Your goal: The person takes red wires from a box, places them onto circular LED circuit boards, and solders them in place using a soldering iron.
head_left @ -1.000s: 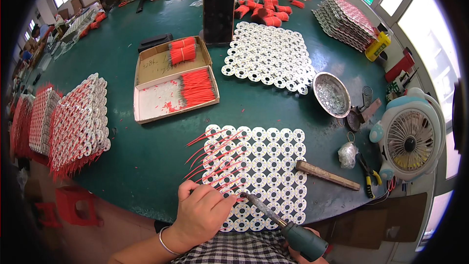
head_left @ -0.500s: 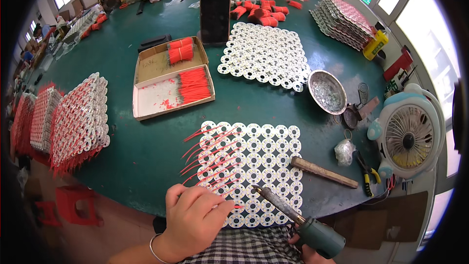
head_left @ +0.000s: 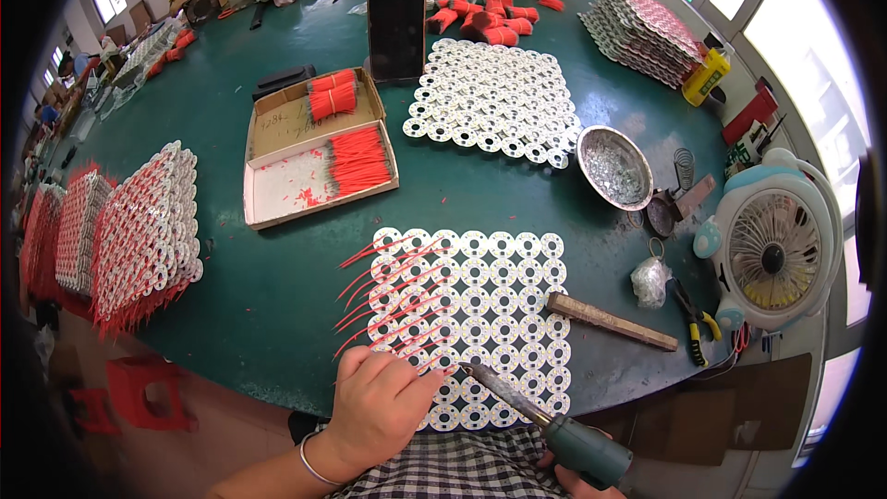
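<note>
A panel of round white LED circuit boards (head_left: 504, 300) lies flat before me at the table's near edge. Thin red wires (head_left: 356, 319) stick out leftward from its left columns. Over the lower left of the panel, my left hand (head_left: 383, 402) is closed in a pinch on a red wire, its end just showing past the fingertips. My right hand (head_left: 575, 480), partly hidden, is wrapped round the green handle of a soldering iron (head_left: 587, 448). The iron's tip is close to the wire end, near the left fingertips; whether they touch I cannot tell. A wooden bar (head_left: 610, 322) rests across the panel's right edge.
A cardboard box (head_left: 263, 208) of red wires and an upright phone (head_left: 397, 28) stand farther back. More panels (head_left: 490, 97) lie behind, with wired stacks (head_left: 148, 231) at left. Rightward are a metal bowl (head_left: 614, 166), pliers (head_left: 695, 322) and a fan (head_left: 771, 249). Other people sit across the table.
The left hand has moved slightly up and right with the wire. The soldering iron has shifted left, its tip now nearer the left fingertips. The whole view has shifted a little.
</note>
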`<state>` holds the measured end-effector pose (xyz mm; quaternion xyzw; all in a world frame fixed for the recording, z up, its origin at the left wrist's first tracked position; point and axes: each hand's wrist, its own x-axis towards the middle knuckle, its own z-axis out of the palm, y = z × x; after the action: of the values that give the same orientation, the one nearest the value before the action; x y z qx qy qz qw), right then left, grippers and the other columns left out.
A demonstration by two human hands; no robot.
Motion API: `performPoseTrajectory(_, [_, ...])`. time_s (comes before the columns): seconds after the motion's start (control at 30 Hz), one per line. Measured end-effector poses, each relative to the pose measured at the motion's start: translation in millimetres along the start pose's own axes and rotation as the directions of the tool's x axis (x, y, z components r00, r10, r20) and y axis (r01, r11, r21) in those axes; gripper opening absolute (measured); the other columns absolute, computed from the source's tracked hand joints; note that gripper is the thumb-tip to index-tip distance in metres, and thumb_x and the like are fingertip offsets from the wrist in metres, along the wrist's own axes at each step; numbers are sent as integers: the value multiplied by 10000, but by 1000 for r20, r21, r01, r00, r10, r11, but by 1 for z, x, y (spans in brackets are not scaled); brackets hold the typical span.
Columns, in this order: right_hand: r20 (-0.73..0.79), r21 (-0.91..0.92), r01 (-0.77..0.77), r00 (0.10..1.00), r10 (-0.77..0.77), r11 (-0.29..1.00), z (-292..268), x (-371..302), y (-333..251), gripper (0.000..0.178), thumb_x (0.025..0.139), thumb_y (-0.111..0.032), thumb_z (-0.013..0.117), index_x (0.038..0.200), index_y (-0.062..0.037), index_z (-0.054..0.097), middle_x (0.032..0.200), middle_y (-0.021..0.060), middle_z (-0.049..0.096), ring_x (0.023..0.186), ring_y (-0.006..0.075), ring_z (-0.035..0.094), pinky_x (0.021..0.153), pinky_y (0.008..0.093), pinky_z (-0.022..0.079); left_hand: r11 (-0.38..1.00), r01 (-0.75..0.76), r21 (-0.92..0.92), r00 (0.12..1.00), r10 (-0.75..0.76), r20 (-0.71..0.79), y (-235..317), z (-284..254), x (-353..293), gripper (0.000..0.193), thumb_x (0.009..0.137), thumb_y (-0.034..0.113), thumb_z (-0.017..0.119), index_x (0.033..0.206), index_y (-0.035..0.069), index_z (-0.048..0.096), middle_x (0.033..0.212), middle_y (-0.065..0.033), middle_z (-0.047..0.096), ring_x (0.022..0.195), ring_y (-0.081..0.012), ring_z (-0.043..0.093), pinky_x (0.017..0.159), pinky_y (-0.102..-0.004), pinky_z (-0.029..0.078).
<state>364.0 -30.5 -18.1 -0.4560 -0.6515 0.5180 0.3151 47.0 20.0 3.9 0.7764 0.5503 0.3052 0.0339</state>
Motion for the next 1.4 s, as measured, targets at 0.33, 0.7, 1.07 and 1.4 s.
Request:
performPoseTrajectory(0.33, [-4, -291, 105, 994, -111, 951, 2, -3, 9, 511, 909, -36, 679, 1371, -3, 462, 1177, 139, 635, 1008, 248, 644, 877, 400, 528, 1000, 14, -10, 1000, -14, 12, -3, -3, -2, 189, 783, 116, 699, 965, 130, 748, 748, 26, 474, 751, -175, 519, 760, -364, 380])
performPoseTrajectory(0.7, [16, -144, 81, 997, -80, 986, 0, -6, 13, 514, 909, -94, 688, 1366, 23, 482, 1189, 175, 642, 987, 264, 670, 862, 401, 546, 1000, 15, -24, 1000, -15, 2, -1, -2, -1, 187, 771, 105, 711, 956, 118, 738, 767, 15, 493, 768, -183, 527, 738, -365, 397])
performPoseTrajectory(1.07, [3, -94, 25, 1000, -25, 995, -5, -22, 22, 488, 902, -41, 649, 1360, 20, 492, 1147, 159, 642, 899, 243, 662, 815, 390, 547, 998, -23, -54, 999, 22, -34, 1, -9, -15, 175, 763, 95, 720, 937, 98, 744, 760, 14, 503, 740, -186, 522, 712, -360, 406])
performPoseTrajectory(1.4, [48, -179, 53, 998, -46, 982, -3, -15, 14, 449, 887, -55, 674, 1311, -26, 530, 1186, 151, 618, 1080, 318, 580, 939, 441, 449, 998, -26, -62, 1000, 25, -11, 2, -7, -15, 177, 777, 101, 692, 949, 80, 731, 759, -8, 492, 737, -209, 523, 709, -363, 416])
